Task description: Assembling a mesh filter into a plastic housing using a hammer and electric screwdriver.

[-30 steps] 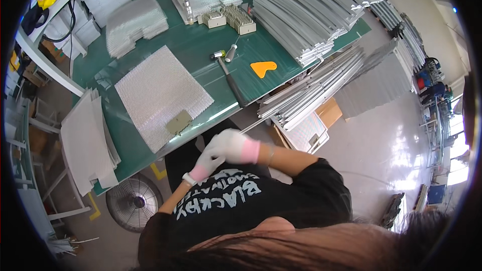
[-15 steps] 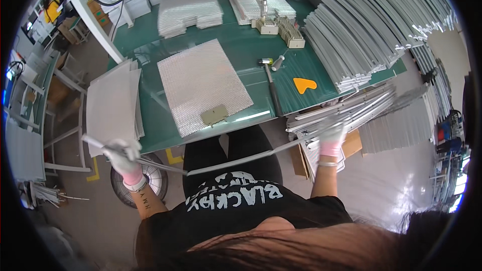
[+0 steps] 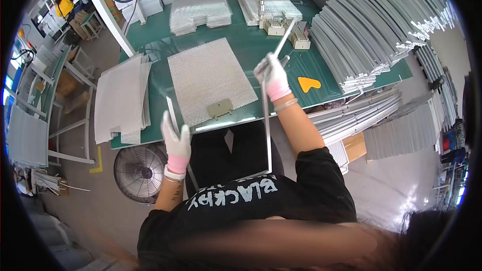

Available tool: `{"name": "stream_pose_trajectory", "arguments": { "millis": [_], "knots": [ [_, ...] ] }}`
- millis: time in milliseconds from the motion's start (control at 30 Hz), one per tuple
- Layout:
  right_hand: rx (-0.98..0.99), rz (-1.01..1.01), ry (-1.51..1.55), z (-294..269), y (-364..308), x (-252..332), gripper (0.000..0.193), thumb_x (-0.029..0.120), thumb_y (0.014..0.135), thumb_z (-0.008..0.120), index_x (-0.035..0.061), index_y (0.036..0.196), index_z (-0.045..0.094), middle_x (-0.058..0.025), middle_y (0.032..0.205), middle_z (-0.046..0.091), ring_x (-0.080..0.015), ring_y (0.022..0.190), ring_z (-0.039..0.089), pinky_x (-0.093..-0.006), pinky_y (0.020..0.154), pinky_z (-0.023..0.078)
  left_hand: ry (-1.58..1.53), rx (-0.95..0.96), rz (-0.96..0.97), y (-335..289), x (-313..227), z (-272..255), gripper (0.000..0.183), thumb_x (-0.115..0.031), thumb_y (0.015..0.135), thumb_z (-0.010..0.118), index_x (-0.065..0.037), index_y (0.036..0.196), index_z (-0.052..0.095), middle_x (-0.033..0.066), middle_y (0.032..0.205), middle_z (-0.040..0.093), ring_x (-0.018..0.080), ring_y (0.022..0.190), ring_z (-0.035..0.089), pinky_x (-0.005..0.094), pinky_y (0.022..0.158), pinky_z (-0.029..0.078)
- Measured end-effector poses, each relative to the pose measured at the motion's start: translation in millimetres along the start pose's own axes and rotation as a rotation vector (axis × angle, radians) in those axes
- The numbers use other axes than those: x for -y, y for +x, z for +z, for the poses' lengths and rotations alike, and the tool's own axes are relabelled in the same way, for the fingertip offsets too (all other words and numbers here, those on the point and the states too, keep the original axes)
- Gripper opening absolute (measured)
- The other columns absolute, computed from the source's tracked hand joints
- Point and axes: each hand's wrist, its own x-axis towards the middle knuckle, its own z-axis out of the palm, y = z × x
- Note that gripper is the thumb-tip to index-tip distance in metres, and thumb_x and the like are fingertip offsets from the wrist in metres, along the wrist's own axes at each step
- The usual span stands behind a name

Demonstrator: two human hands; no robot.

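Pale strip (image 3: 172,113) partly hidden by left hand (image 3: 176,144); grey stack (image 3: 374,35) cut off above.

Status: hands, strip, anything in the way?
Right hand closed on pale strip; left hand at its left side, grip unclear. Strip bent into an open frame. Far end overlaps beige blocks in view, contact unclear.
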Motion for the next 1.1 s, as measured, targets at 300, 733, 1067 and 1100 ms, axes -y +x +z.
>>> {"name": "stream_pose_trajectory", "arguments": {
  "millis": [300,733,1067,1100],
  "knots": [
    [0.254,0.157,-1.14,-58,-112,-44,0.027,0.024,0.099,0.052,0.0001,0.11,0.058,-0.0028,0.079,0.06,-0.0099,0.065,0.056,-0.026,0.062,0.047,-1.569,0.595,-1.302,-94,-39,102,0.038,-0.029,0.104,0.045,-0.005,0.133,0.047,0.0131,0.133,0.051,0.0267,0.125,0.049,0.0433,0.109,0.039],
    [0.194,0.138,-0.539,-63,-137,-67,0.055,0.014,0.104,0.037,0.0144,0.155,0.017,-0.0013,0.076,0.048,-0.0058,0.048,0.033,-0.0194,0.044,0.031,-1.697,0.384,-1.054,18,-18,201,0.022,-0.018,0.095,0.063,-0.002,0.109,0.057,0.0098,0.105,0.06,0.0214,0.1,0.058,0.0377,0.091,0.049],
    [0.078,0.07,-0.809,-54,-135,-69,0.059,0.006,0.099,0.039,0.0134,0.155,0.022,-0.0003,0.072,0.048,-0.0049,0.046,0.035,-0.0189,0.042,0.03,-1.701,0.32,-0.934,22,-27,213,0.029,-0.018,0.095,0.061,0.001,0.116,0.057,0.0117,0.11,0.063,0.0225,0.101,0.06,0.0347,0.091,0.048],
    [0.081,0.069,-0.812,-54,-131,-69,0.059,0.006,0.099,0.039,0.0134,0.155,0.022,-0.0003,0.072,0.048,-0.0049,0.046,0.035,-0.0189,0.042,0.03,-1.675,0.298,-0.965,19,-22,217,0.029,-0.02,0.094,0.063,0.001,0.114,0.057,0.0115,0.109,0.063,0.0226,0.099,0.061,0.0347,0.089,0.049]
  ]
}}
